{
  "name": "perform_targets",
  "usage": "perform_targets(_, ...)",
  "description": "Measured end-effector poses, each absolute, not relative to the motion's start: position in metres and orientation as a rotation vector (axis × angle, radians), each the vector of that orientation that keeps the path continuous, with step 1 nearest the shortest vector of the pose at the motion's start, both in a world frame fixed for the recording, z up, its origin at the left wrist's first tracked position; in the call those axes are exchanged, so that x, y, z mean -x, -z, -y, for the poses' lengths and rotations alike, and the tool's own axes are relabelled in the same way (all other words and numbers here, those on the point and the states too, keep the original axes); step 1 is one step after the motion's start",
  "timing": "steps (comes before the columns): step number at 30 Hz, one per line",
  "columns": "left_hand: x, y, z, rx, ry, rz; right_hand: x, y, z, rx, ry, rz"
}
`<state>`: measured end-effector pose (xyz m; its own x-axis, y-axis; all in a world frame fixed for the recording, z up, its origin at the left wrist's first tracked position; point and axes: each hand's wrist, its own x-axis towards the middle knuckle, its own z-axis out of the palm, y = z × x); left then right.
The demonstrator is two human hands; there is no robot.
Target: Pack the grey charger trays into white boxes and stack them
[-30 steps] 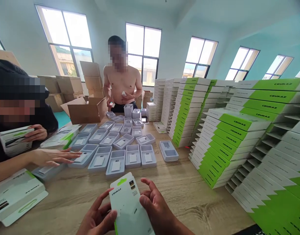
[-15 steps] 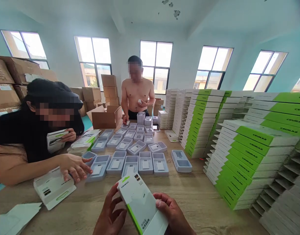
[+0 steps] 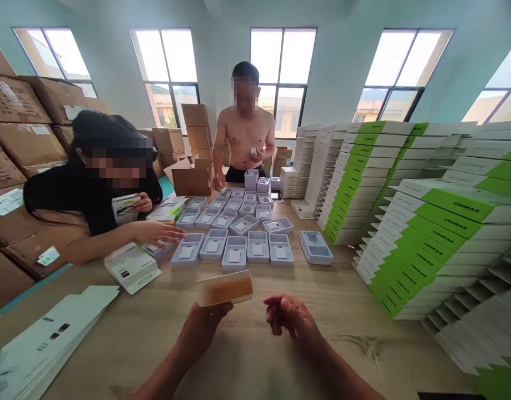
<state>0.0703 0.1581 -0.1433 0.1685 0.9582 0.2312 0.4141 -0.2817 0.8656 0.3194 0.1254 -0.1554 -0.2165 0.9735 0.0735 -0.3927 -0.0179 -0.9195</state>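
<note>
Item: one card box [image 3: 226, 289], held from below in the left hand [image 3: 207, 325], right hand [image 3: 291, 319] loosely curled, bare, just beside; trays [image 3: 234, 266] beyond the grip; looks light, stiffish, crushable, best held by its edges.

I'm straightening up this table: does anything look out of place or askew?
One tray sits apart, right of the front row, seemingly lacking the white piece its neighbours hold. Behind, two trays lie turned out of line.

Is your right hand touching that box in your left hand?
Apart. The head view shows wooden tabletop between the right hand and the box held in the left hand.
</note>
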Motion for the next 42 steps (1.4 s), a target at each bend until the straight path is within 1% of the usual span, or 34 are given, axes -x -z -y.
perform_targets(3, -0.074, 0.133, -0.152, -1.764, -1.043, -1.279, -0.324, 0.153, -0.121, 0.924, -1.258, 1.257)
perform_targets(7, -0.076, 0.127, -0.145, -1.848, -1.058, -1.117, -0.321, 0.153, -0.117, 1.072, -0.854, 1.567)
perform_targets(11, -0.082, 0.129, -0.141, -1.923, -1.006, -1.048, -0.318, 0.146, -0.118, 1.018, -0.707, 1.735)
perform_targets(14, -0.085, 0.133, -0.142, -1.958, -1.034, -1.054, -0.319, 0.139, -0.119, 0.929, -0.696, 1.753)
perform_targets(17, -0.085, 0.131, -0.142, -1.976, -1.074, -1.076, -0.320, 0.137, -0.118, 0.941, -0.742, 1.714)
perform_targets(20, -0.085, 0.124, -0.137, -1.905, -1.071, -1.105, -0.318, 0.139, -0.114, 1.036, -0.900, 1.643)
perform_targets(24, -0.087, 0.123, -0.131, -1.643, -0.955, -1.006, -0.312, 0.145, -0.113, 1.038, -1.111, 1.633)
perform_targets(27, -0.089, 0.124, -0.129, -1.512, -0.952, -0.997, -0.310, 0.149, -0.115, 1.109, -1.072, 1.577)
perform_targets(30, -0.090, 0.122, -0.129, -1.499, -1.103, -0.965, -0.313, 0.155, -0.117, 1.196, -0.992, 1.532)
perform_targets(33, -0.091, 0.116, -0.130, -1.554, -1.251, -0.770, -0.315, 0.161, -0.118, 1.165, -1.003, 1.557)
perform_targets(37, -0.092, 0.108, -0.130, -1.626, -1.233, -0.722, -0.316, 0.164, -0.117, 1.133, -1.019, 1.568)
perform_targets(42, -0.091, 0.100, -0.126, -1.683, -1.212, -0.692, -0.317, 0.153, -0.112, 1.078, -0.979, 1.593)
